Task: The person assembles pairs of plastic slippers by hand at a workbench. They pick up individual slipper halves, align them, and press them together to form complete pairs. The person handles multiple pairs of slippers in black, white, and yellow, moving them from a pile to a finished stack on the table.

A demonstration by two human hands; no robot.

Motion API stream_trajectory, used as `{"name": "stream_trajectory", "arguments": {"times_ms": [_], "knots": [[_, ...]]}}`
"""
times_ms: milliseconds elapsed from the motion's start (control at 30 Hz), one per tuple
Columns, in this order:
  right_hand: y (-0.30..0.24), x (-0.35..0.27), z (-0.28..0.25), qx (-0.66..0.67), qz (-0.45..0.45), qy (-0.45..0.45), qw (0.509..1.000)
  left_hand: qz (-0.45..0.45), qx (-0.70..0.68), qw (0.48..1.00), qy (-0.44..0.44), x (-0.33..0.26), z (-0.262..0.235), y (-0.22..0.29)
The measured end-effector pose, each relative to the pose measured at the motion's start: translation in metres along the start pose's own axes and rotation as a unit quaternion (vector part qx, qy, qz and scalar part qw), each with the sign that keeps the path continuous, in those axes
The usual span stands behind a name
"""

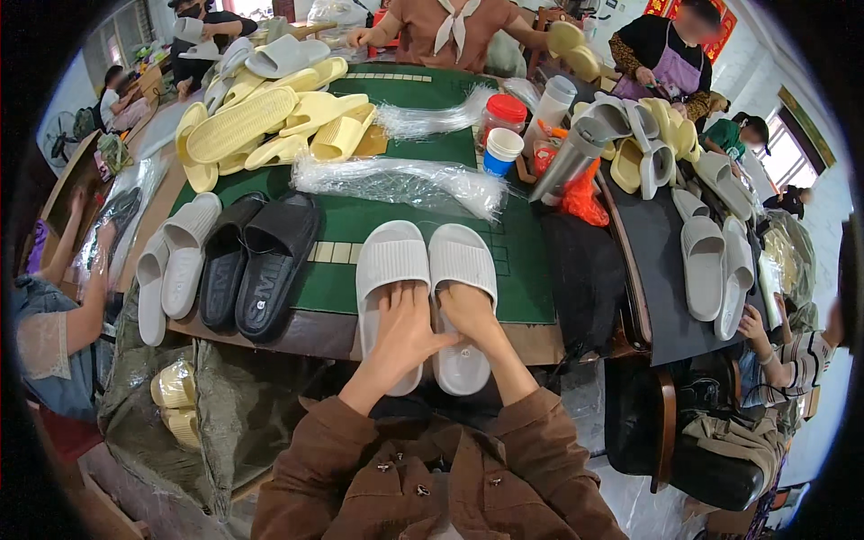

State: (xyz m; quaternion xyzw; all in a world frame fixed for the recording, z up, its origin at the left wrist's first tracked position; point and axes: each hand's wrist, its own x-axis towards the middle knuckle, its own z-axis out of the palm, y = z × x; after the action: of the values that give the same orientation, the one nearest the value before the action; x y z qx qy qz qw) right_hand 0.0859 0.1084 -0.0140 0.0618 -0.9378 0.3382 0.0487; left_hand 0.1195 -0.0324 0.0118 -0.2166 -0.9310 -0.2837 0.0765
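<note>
Two light grey slide slippers lie side by side at the table's near edge, toes pointing away from me. My left hand (402, 326) has its fingers tucked under the strap of the left slipper (393, 259), its thumb reaching toward the other one. Under the strap of the right slipper (463, 256) go the fingers of my right hand (468, 315); their tips are hidden. Both heels stick out over the edge. To the left, a black pair of slides (270, 261) rests beside another light grey pair (184, 243).
Clear plastic bags (405, 184) lie across the green table mat (526, 283). Yellow slippers (243, 121) are heaped at the far left. A blue-white cup (502, 153), a red-lidded jar (504, 112) and a steel flask (571, 162) stand right of centre. Other people work around the tables.
</note>
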Motion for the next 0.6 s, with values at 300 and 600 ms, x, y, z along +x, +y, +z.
{"name": "stream_trajectory", "arguments": {"times_ms": [300,600], "knots": [[0.013,0.000,0.007,-0.069,-0.010,-0.028,0.997,-0.047,0.027,0.995,0.082,0.013,0.028,0.001],[-0.009,-0.006,-0.013,0.029,0.040,-0.056,0.997,-0.038,0.058,0.994,0.084,0.023,0.026,-0.012]]}}
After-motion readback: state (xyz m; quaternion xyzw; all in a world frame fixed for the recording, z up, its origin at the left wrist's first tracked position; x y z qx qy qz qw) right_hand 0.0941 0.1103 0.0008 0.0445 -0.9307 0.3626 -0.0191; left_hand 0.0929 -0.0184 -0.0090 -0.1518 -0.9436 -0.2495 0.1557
